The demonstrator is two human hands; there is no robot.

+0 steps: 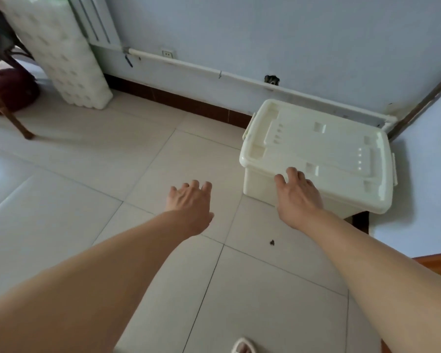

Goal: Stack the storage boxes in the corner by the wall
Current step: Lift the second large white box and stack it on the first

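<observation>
Standing on pale floor tiles [92, 159], cream storage box [316, 159] with lid shut, tucked in the corner below the blue wall [265, 34] and its white pipe [189, 63]. Box's near base hidden behind right hand [299, 194], fingers spread on the lid's front edge. Left of box, left hand [190, 200] loosely open, holding nothing.

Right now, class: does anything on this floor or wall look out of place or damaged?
A small dark speck lies on the pale floor tiles, and a ragged dark hole breaks the wall above the white pipe. The storage box looks intact.
</observation>
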